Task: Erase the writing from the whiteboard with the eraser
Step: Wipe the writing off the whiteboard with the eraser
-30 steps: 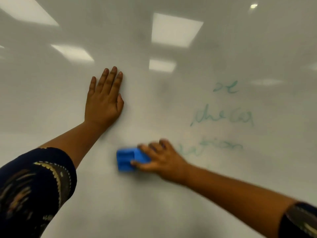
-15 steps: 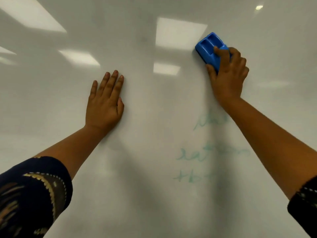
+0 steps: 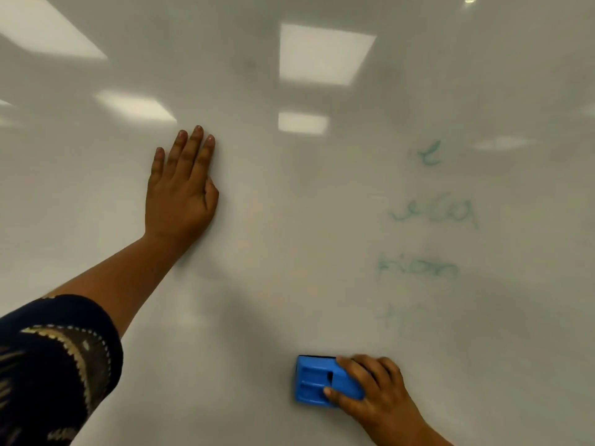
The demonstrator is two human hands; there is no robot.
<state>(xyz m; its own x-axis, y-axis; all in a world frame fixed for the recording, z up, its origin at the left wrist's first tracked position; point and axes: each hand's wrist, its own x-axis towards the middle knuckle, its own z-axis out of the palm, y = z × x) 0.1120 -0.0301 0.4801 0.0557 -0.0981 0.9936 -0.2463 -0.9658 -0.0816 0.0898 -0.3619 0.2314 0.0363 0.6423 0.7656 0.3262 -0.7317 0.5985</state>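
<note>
Low on the board, right of centre, the right hand (image 3: pixel 376 394) clasps the blue eraser (image 3: pixel 317 381): thumb along its lower edge, fingers (image 3: pixel 354 368) curled over the upper edge, felt face pressed flat to the whiteboard (image 3: pixel 289 220). Half a second ago the same hand held the eraser high, near the reflected ceiling panel (image 3: pixel 325 53); it has since swept down the full height of the text column. The stroke has removed the left-hand portions of the lines, and the lowest line is reduced to a faint ghost (image 3: pixel 396 317). What remains is pale green writing (image 3: pixel 431 210) in four short fragments, stacked up and to the right of the eraser and well apart from it. The left hand (image 3: pixel 180 191) lies flat on bare board, palm down and fingers together, gripping nothing; it appears to serve as a brace. A dark patterned sleeve (image 3: pixel 54 365) covers the left upper arm.

Judged from the residue, the task is more than half done. The next pass probably needs to shift rightward and travel back up through the surviving fragments, with firm pressure, since the faint smears suggest that one stroke does not lift the ink fully.
</note>
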